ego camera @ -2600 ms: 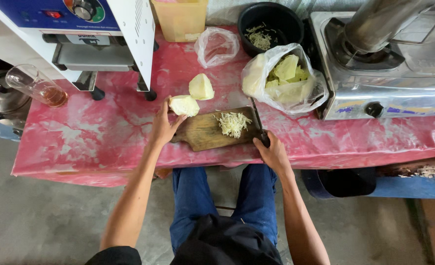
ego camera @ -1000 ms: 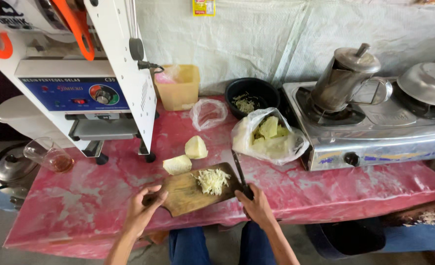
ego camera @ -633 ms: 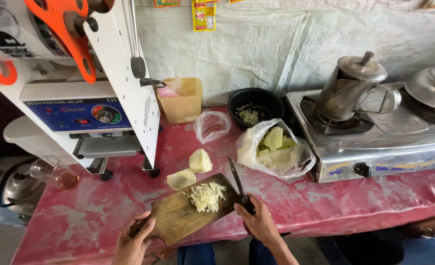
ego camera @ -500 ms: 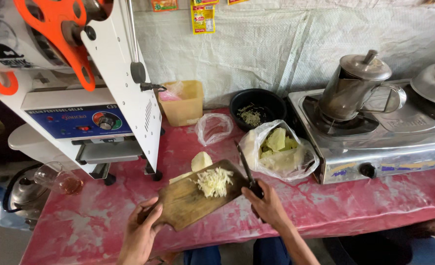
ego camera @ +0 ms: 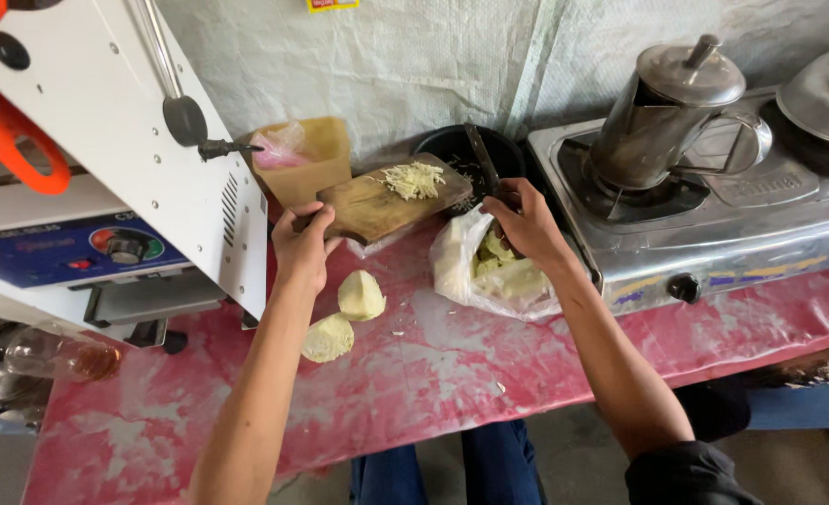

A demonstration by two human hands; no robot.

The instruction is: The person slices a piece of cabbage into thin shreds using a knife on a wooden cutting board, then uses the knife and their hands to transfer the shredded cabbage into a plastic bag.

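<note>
Gripping the handle end of a wooden cutting board (ego camera: 386, 198), the left hand (ego camera: 300, 245) holds it raised off the bench (ego camera: 452, 365), with shredded cabbage (ego camera: 413, 180) piled at its far end just beside a black bowl (ego camera: 452, 150). The right hand (ego camera: 525, 217) is closed around a knife (ego camera: 483, 164), blade pointing up over the bowl. Below it sits a plastic bag (ego camera: 461, 271) of cabbage pieces. Two cabbage chunks (ego camera: 344, 313) lie on the pink bench. A kettle (ego camera: 672, 117) stands on the stove (ego camera: 714, 224) to the right; a white machine (ego camera: 143, 159) crowds the left.
</note>
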